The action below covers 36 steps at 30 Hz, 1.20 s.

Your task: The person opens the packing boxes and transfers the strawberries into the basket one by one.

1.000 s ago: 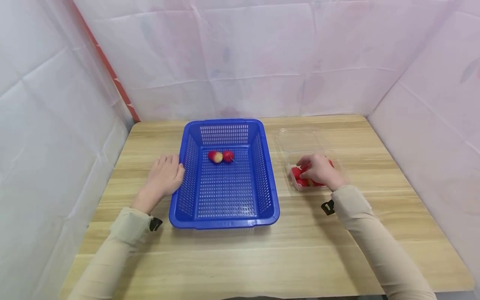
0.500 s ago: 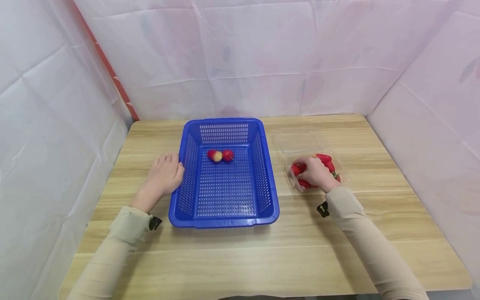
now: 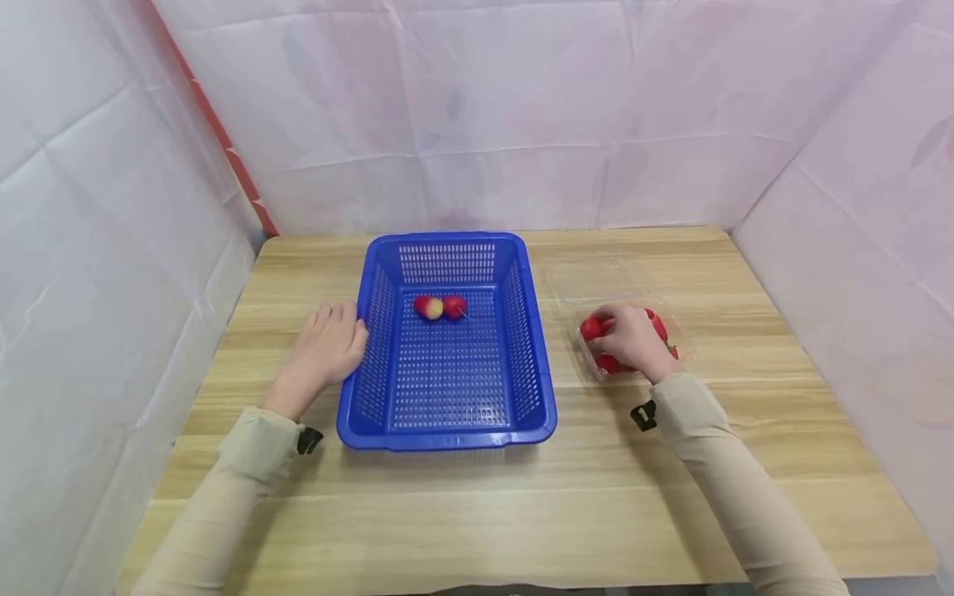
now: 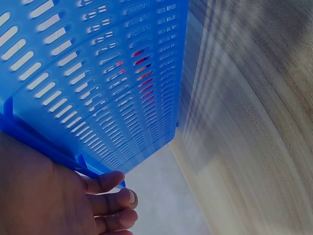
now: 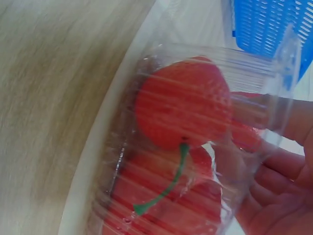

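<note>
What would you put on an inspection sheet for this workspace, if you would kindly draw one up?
Surface: wood-grain tabletop, with a blue basket and a clear container on it.
Job's things: a red-and-yellow fruit and a stemmed red fruit lie in the basket; more red fruits are in the container, its lid open.
Clutter: nothing seen.
Grippers: left hand holds the basket's left rim; right hand is in the container, fingers at the fruits, grip unclear.
Cables: nothing seen.
Surroundings: pale patterned sheets behind and at both sides; a red strip at the far left.
</note>
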Each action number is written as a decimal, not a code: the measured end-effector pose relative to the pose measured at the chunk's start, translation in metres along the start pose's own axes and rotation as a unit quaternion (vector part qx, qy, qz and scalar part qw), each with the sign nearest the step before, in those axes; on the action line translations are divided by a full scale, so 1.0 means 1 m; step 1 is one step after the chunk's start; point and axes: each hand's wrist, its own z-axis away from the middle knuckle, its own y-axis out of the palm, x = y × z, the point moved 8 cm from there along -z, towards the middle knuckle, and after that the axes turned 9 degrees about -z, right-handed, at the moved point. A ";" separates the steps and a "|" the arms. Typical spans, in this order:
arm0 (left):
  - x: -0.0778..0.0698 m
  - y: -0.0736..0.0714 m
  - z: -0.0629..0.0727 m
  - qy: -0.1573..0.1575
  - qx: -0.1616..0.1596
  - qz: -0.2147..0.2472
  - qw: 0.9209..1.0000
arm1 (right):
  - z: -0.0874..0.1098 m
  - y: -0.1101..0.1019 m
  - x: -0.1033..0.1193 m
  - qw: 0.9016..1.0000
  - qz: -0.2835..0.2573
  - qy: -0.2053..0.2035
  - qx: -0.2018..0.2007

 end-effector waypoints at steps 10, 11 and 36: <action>0.000 0.000 -0.001 0.004 -0.004 -0.001 1.000 | 0.008 -0.014 -0.002 0.998 -0.035 0.032 -0.038; 0.000 0.001 -0.001 0.003 -0.003 -0.001 1.000 | 0.008 -0.014 -0.002 0.998 -0.037 0.032 -0.037; 0.000 -0.002 0.000 -0.001 0.000 -0.002 1.000 | 0.011 -0.032 0.027 0.997 -0.031 -0.002 -0.071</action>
